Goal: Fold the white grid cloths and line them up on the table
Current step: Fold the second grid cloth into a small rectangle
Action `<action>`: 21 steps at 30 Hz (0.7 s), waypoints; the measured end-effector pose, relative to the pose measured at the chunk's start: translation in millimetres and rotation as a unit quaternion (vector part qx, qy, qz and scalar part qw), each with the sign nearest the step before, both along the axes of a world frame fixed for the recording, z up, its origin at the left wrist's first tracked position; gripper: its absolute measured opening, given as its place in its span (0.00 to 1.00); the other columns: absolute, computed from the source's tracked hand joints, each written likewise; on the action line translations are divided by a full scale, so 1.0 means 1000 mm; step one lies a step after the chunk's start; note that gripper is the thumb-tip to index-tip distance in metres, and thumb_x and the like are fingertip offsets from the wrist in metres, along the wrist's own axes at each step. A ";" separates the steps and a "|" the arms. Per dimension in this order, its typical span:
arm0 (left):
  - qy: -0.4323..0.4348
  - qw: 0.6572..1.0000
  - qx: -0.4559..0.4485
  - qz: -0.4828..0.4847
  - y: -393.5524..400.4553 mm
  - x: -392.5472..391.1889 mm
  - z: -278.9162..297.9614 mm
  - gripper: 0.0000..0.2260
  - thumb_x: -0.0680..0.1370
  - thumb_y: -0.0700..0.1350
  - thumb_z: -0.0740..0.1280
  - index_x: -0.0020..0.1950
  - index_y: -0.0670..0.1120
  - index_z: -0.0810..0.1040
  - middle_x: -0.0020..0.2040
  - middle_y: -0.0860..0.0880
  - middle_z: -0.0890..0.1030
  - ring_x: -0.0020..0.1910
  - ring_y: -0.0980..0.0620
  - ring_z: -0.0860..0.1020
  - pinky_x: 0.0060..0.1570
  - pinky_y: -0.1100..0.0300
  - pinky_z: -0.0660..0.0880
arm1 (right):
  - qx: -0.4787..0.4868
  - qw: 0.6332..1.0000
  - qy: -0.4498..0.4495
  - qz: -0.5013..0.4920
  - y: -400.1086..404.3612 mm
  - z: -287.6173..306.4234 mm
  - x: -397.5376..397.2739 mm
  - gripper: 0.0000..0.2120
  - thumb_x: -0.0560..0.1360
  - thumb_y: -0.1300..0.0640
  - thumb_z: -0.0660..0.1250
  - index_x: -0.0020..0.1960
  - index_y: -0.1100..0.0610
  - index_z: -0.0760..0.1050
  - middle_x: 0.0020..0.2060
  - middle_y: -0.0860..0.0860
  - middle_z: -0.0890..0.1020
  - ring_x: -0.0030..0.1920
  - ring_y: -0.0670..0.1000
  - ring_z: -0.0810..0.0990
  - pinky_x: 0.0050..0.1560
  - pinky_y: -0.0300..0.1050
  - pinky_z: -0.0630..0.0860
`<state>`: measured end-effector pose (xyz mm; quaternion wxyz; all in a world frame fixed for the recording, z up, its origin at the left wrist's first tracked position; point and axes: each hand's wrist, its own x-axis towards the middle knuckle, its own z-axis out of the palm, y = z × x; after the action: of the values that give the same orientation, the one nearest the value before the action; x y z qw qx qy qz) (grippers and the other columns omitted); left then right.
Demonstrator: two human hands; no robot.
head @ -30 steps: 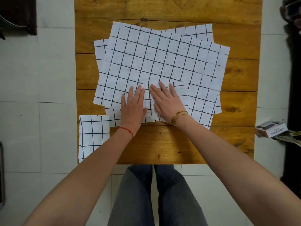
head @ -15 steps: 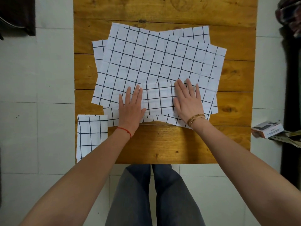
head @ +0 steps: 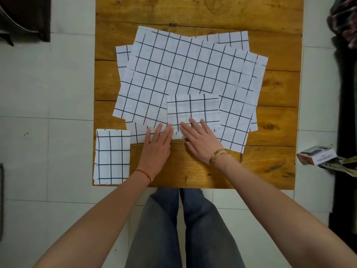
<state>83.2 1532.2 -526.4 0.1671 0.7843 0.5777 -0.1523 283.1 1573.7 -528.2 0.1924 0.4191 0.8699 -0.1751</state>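
Several white grid cloths [head: 185, 74] lie spread flat and overlapping across the middle of the wooden table [head: 199, 12]. On top of them, near their front edge, sits a small folded grid cloth [head: 193, 111]. My left hand [head: 157, 146] lies flat with straight fingers at that folded cloth's near left corner. My right hand [head: 201, 140] presses flat on its near edge, fingers spread. A second folded grid cloth [head: 112, 157] lies at the table's near left corner, apart from both hands.
The table's front edge [head: 193, 187] runs just above my knees. Bare wood shows at the near right [head: 270, 165] and along the far side. A small box [head: 316, 155] lies on the tiled floor to the right. Dark objects stand at both upper corners.
The wider folded strip is now a smaller, squarer fold. My right hand came back left from the strip's right end to its near edge; both hands slid toward me.
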 end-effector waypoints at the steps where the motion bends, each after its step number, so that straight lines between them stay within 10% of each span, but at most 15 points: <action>1: 0.002 1.000 -0.004 0.001 -0.001 0.000 -0.001 0.27 0.82 0.47 0.58 0.79 0.45 0.53 0.79 0.45 0.55 0.78 0.43 0.53 0.73 0.39 0.56 | -0.001 1.000 -0.002 -0.005 -0.002 -0.001 0.002 0.28 0.80 0.46 0.42 0.78 0.54 0.50 0.77 0.50 0.54 0.77 0.56 0.51 0.75 0.60 0.50; 15: -0.016 0.999 -0.018 0.024 0.000 -0.001 -0.002 0.25 0.83 0.49 0.53 0.80 0.49 0.51 0.80 0.49 0.51 0.79 0.45 0.47 0.75 0.40 0.50 | 0.044 0.987 0.036 -0.147 -0.009 0.010 0.079 0.25 0.81 0.48 0.44 0.73 0.55 0.64 0.71 0.50 0.68 0.74 0.54 0.59 0.75 0.53 0.50; 21: -0.156 0.976 0.050 0.145 0.017 0.011 0.007 0.18 0.81 0.45 0.59 0.72 0.46 0.68 0.68 0.46 0.72 0.68 0.49 0.68 0.69 0.54 0.66 | 0.142 0.948 0.152 -0.242 0.044 0.019 0.041 0.14 0.79 0.55 0.57 0.60 0.57 0.75 0.54 0.53 0.78 0.57 0.55 0.73 0.58 0.49 0.68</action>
<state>93.8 1549.4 -519.9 0.2365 0.7139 0.6586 0.0267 324.4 1617.7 -509.6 -0.0522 0.6087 0.7769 -0.1524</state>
